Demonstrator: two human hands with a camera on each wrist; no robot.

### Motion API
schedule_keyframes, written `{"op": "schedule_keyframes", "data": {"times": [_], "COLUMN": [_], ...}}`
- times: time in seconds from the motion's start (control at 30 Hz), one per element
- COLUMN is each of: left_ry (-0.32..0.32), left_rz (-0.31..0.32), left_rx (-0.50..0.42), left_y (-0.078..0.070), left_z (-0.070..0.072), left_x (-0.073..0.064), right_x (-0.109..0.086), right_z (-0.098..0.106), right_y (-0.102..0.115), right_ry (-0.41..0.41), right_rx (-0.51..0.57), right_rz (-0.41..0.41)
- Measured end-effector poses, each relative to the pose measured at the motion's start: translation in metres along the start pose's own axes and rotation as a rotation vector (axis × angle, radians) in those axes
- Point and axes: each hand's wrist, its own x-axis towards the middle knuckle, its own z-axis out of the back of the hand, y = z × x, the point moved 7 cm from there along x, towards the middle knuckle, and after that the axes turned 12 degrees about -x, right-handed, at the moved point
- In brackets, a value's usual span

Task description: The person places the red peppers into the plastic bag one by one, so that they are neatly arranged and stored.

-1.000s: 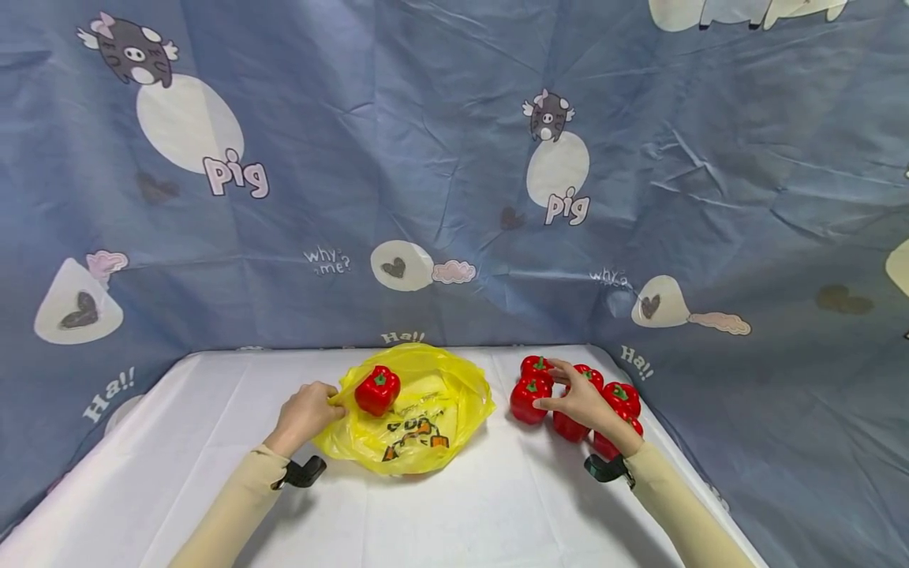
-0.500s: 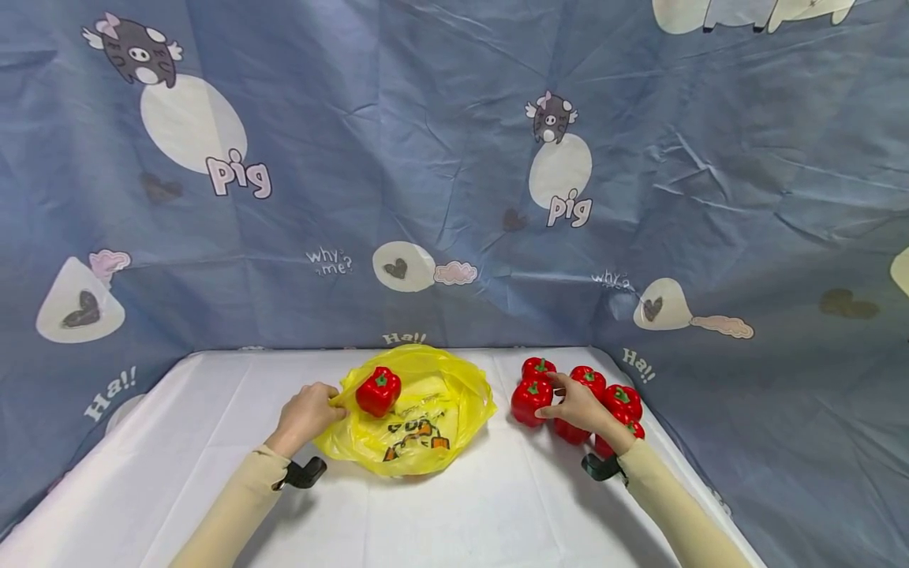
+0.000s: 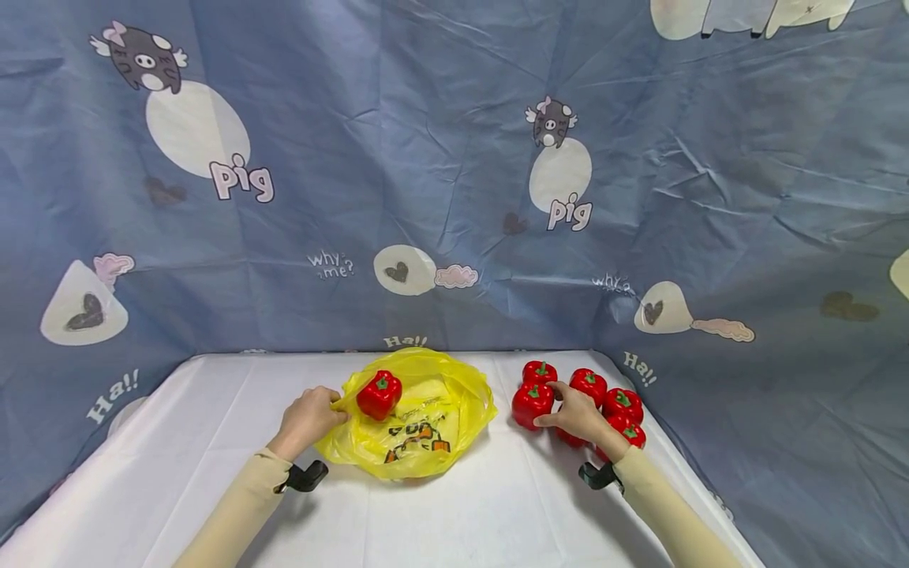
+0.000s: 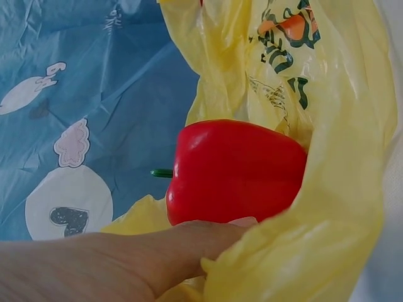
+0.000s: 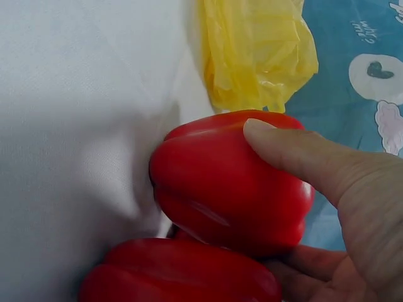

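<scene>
Right hand (image 3: 582, 416): shifted slightly toward the near edge of the table (image 3: 440, 521); thumb and fingers spread pepper-wide, gripping front-left pepper (image 3: 532, 407).
Front-left pepper: just left of my palm, axis roughly upright, near far right corner.
Yellow bag (image 3: 479, 404): further left, by far edge; left hand (image 3: 307, 418), nearer, pinches its rim.
Writing: backdrop (image 3: 454, 181) "pig", "why me?", "Ha!!"; bag print unreadable.

Wrist views dimmer, perhaps slightly soft.

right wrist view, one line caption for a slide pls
A right hand grips a glossy, lobed red bell pepper beside another red bell pepper, with a crumpled yellow plastic bag beyond.
</scene>
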Motion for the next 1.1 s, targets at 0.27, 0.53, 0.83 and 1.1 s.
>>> {"op": "schedule_keyframes", "data": {"times": [0.27,0.53,0.83,1.1], "left_ry": [-0.002,-0.013,-0.016,-0.013], "left_rz": [-0.005,-0.004,-0.005,-0.002], "left_rx": [-0.016,-0.017,-0.019,-0.015], "left_y": [0.000,0.002,0.001,0.001], "left_z": [0.000,0.000,0.001,0.000], "left_x": [0.000,0.000,-0.001,-0.001], "right_x": [-0.001,-0.003,-0.006,-0.012], "right_z": [0.001,0.008,0.014,0.020], "right_y": [-0.002,0.002,0.011,0.026], "right_ry": [0.003,0.004,0.002,0.006], "right_rx": [0.071,0.248,0.325,0.397], "right_rz": [-0.013,-0.009,-0.002,0.021]}}
